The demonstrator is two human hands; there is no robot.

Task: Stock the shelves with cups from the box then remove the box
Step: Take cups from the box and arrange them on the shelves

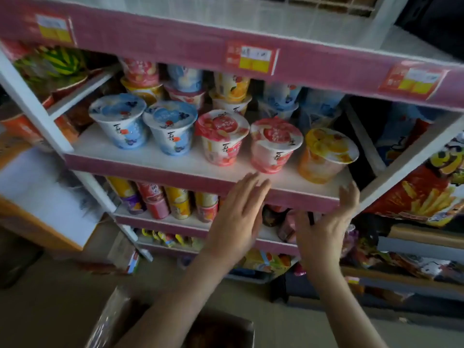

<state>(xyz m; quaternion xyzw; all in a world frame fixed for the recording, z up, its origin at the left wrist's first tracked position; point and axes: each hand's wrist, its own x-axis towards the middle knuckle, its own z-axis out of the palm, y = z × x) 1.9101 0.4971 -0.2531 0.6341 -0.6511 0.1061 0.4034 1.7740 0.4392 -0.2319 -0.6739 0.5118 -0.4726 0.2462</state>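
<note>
Five cups [222, 136] line the shelf [150, 156] front, my left hand [236, 217] and right hand [326, 229] spread empty, so I judge stocking nearly done, box [110, 320] not yet removed.

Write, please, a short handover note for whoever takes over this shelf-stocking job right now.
Hands: the left hand is open with nothing in its grip, in front of the shelf's edge. The right hand is open and empty too, fingertips up by that edge.
Done: the shelf has a front row of two blue cups, two red cups and one orange cup, with more stacked behind.
The box sits open below the arms; its inside is too dark to read.
Left: check the box, shelve any cups in it, then remove it.
</note>
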